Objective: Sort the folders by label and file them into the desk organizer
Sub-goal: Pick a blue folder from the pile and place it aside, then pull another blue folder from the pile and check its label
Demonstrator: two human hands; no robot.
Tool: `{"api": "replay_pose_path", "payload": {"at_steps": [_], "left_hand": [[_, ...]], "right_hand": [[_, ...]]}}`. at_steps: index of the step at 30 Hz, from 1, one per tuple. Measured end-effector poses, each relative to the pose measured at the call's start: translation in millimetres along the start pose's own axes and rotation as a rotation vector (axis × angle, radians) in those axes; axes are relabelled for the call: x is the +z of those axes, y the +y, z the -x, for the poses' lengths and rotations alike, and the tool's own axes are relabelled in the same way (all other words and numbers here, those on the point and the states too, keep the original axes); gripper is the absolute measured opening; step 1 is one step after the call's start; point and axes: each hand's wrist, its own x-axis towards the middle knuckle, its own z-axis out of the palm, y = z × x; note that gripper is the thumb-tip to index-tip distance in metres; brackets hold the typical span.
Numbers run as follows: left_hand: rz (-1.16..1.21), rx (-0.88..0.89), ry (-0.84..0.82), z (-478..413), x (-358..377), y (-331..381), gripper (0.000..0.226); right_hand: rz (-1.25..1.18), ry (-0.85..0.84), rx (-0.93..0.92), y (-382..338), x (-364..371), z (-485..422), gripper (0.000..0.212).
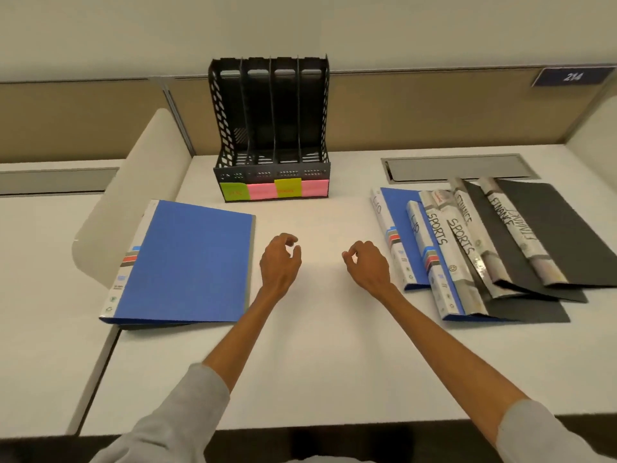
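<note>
A black desk organizer with several upright slots stands at the back of the desk, with green, pink and yellow sticky notes along its front base. A blue folder lies flat on the left. On the right lies a fanned pile of folders: blue ones at its left, ones with spines marked SPORTS, and black ones marked FINANCE. My left hand and my right hand hover over the bare desk between them, fingers loosely curled, holding nothing.
The white desk has a grey cable hatch at the back right. A rounded white divider panel rises at the left beside the blue folder. Tan partition walls close off the back, with a blue sign.
</note>
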Motion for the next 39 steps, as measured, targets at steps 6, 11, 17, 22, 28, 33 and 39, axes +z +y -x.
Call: {"api": "replay_pose_path", "payload": {"at_steps": [6, 11, 17, 22, 28, 33, 39], "left_hand": [[0.03, -0.016, -0.273, 2.4, 77.9, 65.6, 0.04], [0.026, -0.074, -0.563, 15.1, 135.8, 106.4, 0.076], [0.012, -0.156, -0.616, 23.6, 188.8, 136.2, 0.066], [-0.177, -0.255, -0.529, 28.2, 214.0, 159.6, 0.091], [-0.202, -0.274, -0.459, 33.3, 237.7, 181.3, 0.092], [-0.027, -0.352, -0.4, 32.5, 246.3, 200.6, 0.079], [0.414, -0.72, -0.304, 8.3, 241.0, 221.2, 0.065]], "right_hand": [[0.042, 0.188, 0.066, 71.0, -55.6, 5.4, 0.022], [0.236, 0.132, 0.052, 103.1, -73.5, 8.9, 0.034], [0.383, 0.057, 0.047, 150.9, -96.9, 10.0, 0.056], [0.397, 0.086, 0.091, 179.6, -105.2, 10.5, 0.052], [0.423, 0.089, 0.107, 198.0, -114.7, 5.6, 0.057], [0.444, 0.085, 0.118, 206.5, -119.0, -1.4, 0.06], [0.439, 0.075, 0.152, 207.7, -120.5, -8.5, 0.064]]}}
